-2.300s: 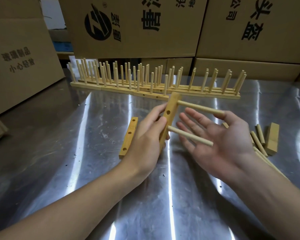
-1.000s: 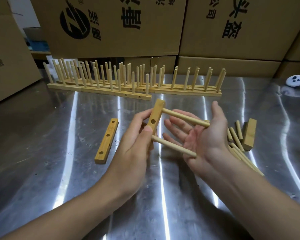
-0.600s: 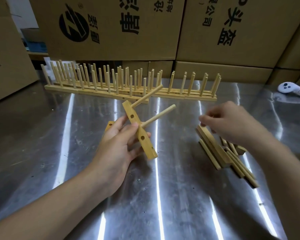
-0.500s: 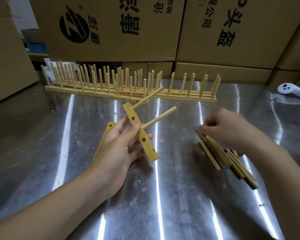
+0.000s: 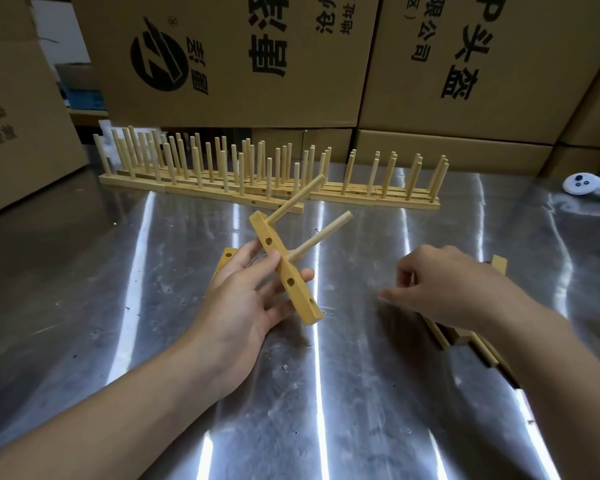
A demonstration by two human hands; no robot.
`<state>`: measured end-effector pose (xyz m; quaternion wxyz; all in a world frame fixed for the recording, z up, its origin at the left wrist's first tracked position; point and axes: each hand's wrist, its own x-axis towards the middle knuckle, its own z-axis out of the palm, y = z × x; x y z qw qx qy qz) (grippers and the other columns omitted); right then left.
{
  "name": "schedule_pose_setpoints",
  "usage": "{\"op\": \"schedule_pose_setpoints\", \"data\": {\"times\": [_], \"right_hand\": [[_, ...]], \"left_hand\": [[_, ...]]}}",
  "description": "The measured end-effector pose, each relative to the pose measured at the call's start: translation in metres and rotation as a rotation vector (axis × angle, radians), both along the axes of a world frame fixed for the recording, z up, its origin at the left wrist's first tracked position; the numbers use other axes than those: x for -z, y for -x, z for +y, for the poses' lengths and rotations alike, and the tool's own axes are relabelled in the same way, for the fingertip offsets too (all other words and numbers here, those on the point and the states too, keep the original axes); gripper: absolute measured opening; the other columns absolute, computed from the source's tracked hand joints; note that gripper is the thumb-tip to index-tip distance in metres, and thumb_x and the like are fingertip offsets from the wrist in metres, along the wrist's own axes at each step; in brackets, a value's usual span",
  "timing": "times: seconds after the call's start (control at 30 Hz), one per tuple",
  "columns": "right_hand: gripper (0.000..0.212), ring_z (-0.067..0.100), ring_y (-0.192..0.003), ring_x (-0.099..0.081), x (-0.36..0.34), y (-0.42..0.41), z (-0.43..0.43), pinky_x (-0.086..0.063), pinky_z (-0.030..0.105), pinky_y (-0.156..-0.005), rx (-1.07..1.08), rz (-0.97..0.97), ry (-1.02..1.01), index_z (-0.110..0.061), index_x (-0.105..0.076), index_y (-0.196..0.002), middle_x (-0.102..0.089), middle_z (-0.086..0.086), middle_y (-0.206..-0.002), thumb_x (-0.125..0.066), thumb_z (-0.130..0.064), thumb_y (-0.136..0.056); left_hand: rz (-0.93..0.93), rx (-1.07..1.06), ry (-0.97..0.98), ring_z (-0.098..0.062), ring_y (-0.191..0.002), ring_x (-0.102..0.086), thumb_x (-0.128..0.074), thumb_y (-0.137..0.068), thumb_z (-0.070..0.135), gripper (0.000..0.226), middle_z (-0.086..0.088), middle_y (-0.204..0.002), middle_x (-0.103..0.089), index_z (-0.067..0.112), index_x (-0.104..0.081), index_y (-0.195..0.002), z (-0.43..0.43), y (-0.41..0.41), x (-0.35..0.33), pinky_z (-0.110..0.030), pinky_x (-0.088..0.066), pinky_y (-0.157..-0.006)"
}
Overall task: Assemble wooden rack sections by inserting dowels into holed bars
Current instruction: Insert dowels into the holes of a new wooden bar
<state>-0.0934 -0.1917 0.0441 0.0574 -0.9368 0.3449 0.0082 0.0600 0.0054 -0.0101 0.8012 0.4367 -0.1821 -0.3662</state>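
Above table (image 5: pixel 84 306) middle | left hand (image 5: pixel 236 306) grips bar (image 5: pixel 300 303) (tilted) | right hand (image 5: pixel 454 289) blurred, grasp unclear

One wide-angle head-worn camera looks forward and down across the steel table (image 5: pixel 84 306), close over the left hand (image 5: pixel 236 306) with its holed bar (image 5: pixel 298 294) and the right hand (image 5: pixel 458 289); cardboard boxes (image 5: pixel 222 46) back the scene.

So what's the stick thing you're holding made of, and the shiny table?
The bar and its two dowels look like pale, unpainted wood, perhaps bamboo: yellowish and matte. The table looks like brushed metal, probably steel: it mirrors the light in bright streaks.
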Motion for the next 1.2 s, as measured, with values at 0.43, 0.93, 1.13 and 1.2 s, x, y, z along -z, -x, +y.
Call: {"op": "schedule_pose_setpoints", "data": {"times": [0.43, 0.93, 1.13, 1.2], "right_hand": [[0.051, 0.019, -0.067, -0.068, 0.001, 0.004, -0.007, -0.060, 0.047, -0.068, 0.011, -0.128, -0.044, -0.024, -0.072, -0.073, -0.071, -0.001, -0.065, -0.067, -0.072, -0.088], [0.026, 0.012, -0.057, -0.058, -0.007, -0.006, 0.019, -0.043, 0.021, -0.052, -0.291, -0.379, -0.674, -0.017, -0.073, -0.078, -0.072, 0.003, -0.070, -0.069, -0.033, -0.098], [0.016, 0.024, -0.061, -0.070, -0.008, -0.012, 0.033, -0.043, 0.023, -0.047, -0.373, -0.797, -0.946, -0.016, -0.071, -0.087, -0.075, 0.019, -0.080, -0.056, -0.017, -0.091], [0.017, 0.024, -0.064, -0.070, -0.005, -0.015, 0.036, -0.044, 0.024, -0.049, -0.371, -0.831, -0.880, -0.018, -0.072, -0.087, -0.075, 0.016, -0.080, -0.056, -0.017, -0.091]], "left_hand": [[0.008, 0.000, -0.010, -0.029, -0.108, -0.078, -0.055, -0.108, 0.017, 0.038, -0.012, -0.116, -0.079, 0.019, -0.056, -0.146, 0.000, -0.002, 0.001, -0.039, -0.064, -0.071], [0.026, 0.020, -0.005, -0.030, -0.104, -0.079, -0.049, -0.110, 0.016, 0.025, -0.011, -0.113, -0.080, 0.019, -0.064, -0.130, 0.000, 0.000, -0.001, -0.040, -0.065, -0.068], [-0.004, 0.045, 0.011, -0.032, -0.107, -0.078, -0.042, -0.114, 0.021, 0.026, -0.001, -0.124, -0.077, 0.018, -0.059, -0.133, 0.002, 0.004, -0.006, -0.048, -0.064, -0.068], [-0.008, 0.047, 0.017, -0.031, -0.107, -0.078, -0.041, -0.114, 0.022, 0.028, 0.001, -0.126, -0.077, 0.018, -0.057, -0.137, 0.002, 0.005, -0.007, -0.049, -0.064, -0.067]]}}
